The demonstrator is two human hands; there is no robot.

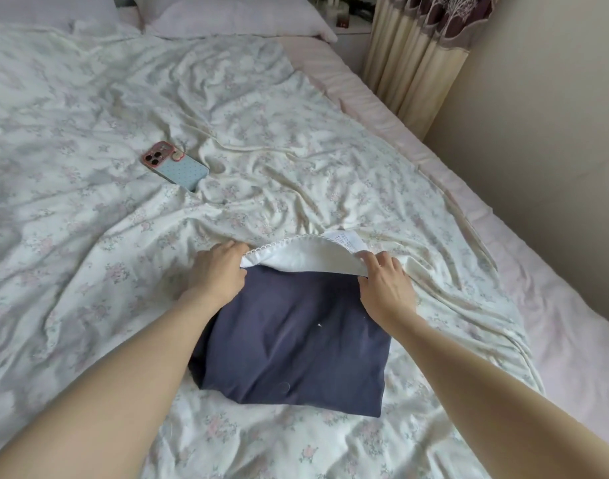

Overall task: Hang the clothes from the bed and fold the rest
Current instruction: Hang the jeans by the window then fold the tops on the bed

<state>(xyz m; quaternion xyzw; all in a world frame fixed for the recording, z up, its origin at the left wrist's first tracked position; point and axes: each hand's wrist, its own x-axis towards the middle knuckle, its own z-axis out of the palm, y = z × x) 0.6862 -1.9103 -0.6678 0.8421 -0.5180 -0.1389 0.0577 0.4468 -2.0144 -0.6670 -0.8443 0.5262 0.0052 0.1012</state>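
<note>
A dark blue folded garment (292, 340) lies flat on the bed's floral sheet (123, 236), near the front. At its far edge sits a white garment (306, 257) with a scalloped lace trim and a printed label, curved up into an arch. My left hand (216, 271) grips the white garment's left end, fingers curled over the trim. My right hand (386, 281) pinches its right end near the label. Both forearms reach in from the bottom of the view.
A phone (177, 165) in a light blue dotted case with a pink camera ring lies on the sheet, far left of the clothes. Pillows (234, 19) lie at the head. A curtain (417, 53) and a wall border the bed's right side.
</note>
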